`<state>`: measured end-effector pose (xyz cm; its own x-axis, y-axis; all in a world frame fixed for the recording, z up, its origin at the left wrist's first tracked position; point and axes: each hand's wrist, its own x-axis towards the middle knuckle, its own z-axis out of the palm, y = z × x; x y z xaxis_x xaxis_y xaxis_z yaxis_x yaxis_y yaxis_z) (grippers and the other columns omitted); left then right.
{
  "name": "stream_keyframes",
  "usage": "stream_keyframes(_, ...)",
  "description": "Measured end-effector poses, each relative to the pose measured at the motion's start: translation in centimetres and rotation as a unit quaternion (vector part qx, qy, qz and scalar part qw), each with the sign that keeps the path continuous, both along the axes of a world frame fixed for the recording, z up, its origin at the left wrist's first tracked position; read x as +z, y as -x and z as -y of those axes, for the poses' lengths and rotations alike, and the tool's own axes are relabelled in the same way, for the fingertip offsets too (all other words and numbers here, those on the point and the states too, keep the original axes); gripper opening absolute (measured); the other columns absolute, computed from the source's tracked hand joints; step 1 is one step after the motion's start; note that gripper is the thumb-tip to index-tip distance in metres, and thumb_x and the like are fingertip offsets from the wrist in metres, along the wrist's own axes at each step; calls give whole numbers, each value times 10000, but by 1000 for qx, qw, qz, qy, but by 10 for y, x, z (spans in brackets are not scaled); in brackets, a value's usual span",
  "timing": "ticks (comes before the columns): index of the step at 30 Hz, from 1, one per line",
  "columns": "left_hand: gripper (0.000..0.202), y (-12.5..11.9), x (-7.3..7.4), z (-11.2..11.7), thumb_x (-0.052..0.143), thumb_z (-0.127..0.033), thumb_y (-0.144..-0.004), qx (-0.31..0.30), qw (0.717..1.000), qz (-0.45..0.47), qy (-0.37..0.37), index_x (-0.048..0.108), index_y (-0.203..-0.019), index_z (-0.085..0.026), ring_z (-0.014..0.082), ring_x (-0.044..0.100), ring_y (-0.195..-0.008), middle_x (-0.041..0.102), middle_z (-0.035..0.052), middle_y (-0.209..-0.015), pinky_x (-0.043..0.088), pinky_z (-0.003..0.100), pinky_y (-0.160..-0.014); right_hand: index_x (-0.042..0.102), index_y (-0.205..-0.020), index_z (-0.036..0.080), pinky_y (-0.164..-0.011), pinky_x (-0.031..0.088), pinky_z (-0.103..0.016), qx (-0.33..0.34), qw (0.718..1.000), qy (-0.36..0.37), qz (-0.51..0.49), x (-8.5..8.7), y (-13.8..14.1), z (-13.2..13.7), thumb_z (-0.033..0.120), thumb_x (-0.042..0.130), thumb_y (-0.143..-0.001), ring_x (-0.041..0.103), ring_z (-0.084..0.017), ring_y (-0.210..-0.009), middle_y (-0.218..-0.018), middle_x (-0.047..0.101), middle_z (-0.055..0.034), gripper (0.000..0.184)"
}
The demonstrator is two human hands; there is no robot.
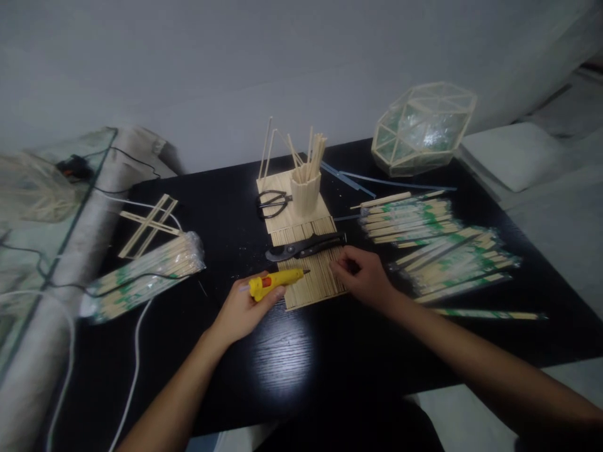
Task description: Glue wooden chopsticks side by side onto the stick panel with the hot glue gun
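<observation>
My left hand (244, 311) is closed around a yellow hot glue gun (271, 285), its dark nozzle pointing right over a mat of joined wooden sticks (306, 292). At the mat's right edge is my right hand (365, 276), fingers curled in together; whatever they pinch, if anything, is too small to make out. Black-handled pliers or cutters (306, 247) lie across the mat just beyond both hands. Behind them, a flat stick panel (277, 223) carries a stick-built cup (305, 196) full of loose sticks, with black-looped scissors (273, 202) beside it.
Wrapped chopstick packs (409, 216) lie in piles on the right, and a bagged bundle (146, 279) lies on the left near crossed sticks (148, 226). A faceted stick frame (424, 129) stands at the back right. A white cord (137, 358) runs down the left side of the black table (358, 358).
</observation>
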<state>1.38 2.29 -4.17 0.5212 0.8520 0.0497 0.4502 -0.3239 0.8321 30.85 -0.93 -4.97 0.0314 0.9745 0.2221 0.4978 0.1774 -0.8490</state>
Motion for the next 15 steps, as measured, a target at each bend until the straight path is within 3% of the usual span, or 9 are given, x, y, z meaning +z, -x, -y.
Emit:
stream_keyframes(2,357,1,0,-2,674,-497,-1054,-4,1000,13,-5,784,-865,-215,178,684,-645,734,20,-766,559,257,-611,418,-678,259,-555,351,-293,4,1000,-5,7,-1,-1,1,278,633,-938,412,-139,-561,-616,471,46,338)
stream_keyframes(7,396,0,5,-7,699,-562,-1020,0,999,41,31,809,-893,-203,150,598,-536,686,1,-668,512,225,-494,477,-732,260,-631,427,-312,22,999,-28,19,-3,-5,1,246,661,-925,502,-170,-643,-711,568,15,267)
stream_keyframes(12,366,-1,6,-8,763,-541,-974,8,998,47,46,810,-879,-190,150,607,-532,701,6,-665,504,217,-475,580,-839,257,-836,510,-390,53,997,-57,30,-2,-7,1,218,677,-910,619,-246,-861,-843,674,-39,126)
stream_keyframes(15,347,0,3,-8,770,-530,-969,7,999,43,31,802,-876,-197,157,627,-568,723,13,-707,517,219,-498,648,-957,246,-982,502,-467,85,992,-78,59,-2,-7,3,206,696,-893,646,-292,-1024,-1004,720,-80,89)
